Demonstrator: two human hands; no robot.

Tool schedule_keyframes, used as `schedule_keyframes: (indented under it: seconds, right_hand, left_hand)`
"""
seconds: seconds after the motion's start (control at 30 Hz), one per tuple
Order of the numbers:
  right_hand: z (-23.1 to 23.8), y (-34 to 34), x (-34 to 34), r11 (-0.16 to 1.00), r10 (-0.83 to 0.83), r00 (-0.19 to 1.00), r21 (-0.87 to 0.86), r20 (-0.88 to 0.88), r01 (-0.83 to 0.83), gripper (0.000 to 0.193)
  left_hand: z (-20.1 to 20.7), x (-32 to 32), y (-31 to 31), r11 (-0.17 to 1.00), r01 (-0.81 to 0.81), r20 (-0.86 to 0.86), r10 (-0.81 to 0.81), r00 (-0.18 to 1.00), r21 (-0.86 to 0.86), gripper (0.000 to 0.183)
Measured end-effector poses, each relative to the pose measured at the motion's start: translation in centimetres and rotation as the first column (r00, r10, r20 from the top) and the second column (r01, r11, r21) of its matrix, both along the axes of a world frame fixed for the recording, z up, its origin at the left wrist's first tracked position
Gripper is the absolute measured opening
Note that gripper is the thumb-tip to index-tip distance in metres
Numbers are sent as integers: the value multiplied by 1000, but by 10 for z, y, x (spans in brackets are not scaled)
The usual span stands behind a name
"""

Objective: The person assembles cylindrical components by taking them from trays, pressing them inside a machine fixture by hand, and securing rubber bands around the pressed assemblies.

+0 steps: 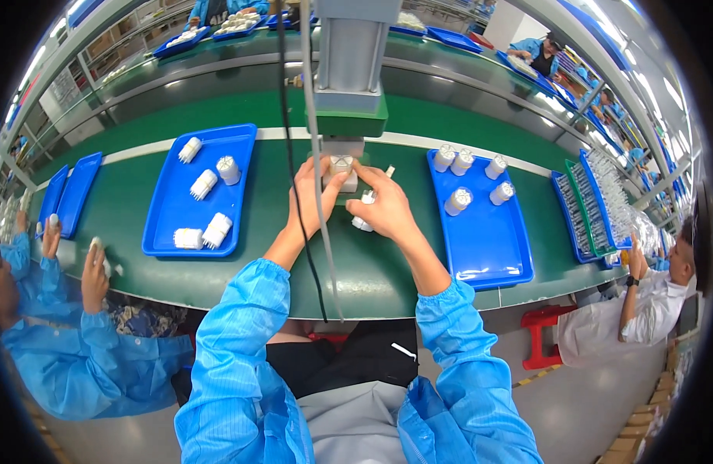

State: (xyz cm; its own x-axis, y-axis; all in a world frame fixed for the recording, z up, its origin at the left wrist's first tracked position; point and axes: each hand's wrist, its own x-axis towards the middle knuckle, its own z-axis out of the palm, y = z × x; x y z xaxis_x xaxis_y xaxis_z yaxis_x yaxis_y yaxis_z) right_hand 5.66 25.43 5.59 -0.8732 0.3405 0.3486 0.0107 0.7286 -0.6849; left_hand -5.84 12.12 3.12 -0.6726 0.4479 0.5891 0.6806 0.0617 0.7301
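Under the head of the bench press (348, 116) a white cylindrical plastic part (341, 165) sits upright on the pale fixture (350, 184). My left hand (316, 193) closes around its left side with thumb and fingers. On the other side, my right hand (386, 203) reaches its index finger to the same part. A second white plastic part (362, 223) is held lower down, between my right thumb and curled fingers; its far end is partly hidden. A small white piece (390, 171) shows just beyond my right hand.
To the left, a blue tray (157, 220) carries several pronged white parts. Another blue tray (488, 255) at right has several upright white cylinders. A black cable (285, 100) and a grey tube (325, 247) hang before the press. Co-workers sit at both sides; stacked trays (596, 201) stand far right.
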Motion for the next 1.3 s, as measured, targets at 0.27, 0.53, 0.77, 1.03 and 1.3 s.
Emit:
schedule_keyframes:
  seconds: [0.27,0.53,0.77,1.03,1.3]
  right_hand:
    - [-7,-5,-5,1000,-6,999,-17,-50,5,70]
    - [1,-2,4,999,-26,1000,-34,-12,25,74]
    - [-1,-8,1,998,-28,1000,-62,-8,28,73]
    - [5,-8,1,998,-9,1000,-64,19,11,77]
    - [5,-6,2,998,2,1000,-68,25,0,75]
  left_hand:
    - [-8,-9,-3,1000,13,-21,-13,1000,-12,32]
    - [2,4,6,997,58,-2,-58,998,57,31]
    - [-9,-7,-1,999,52,-36,-52,998,13,32]
    - [-6,-8,-2,997,68,-10,-68,998,-22,35]
    - [-3,-4,1,994,106,5,-107,994,32,38]
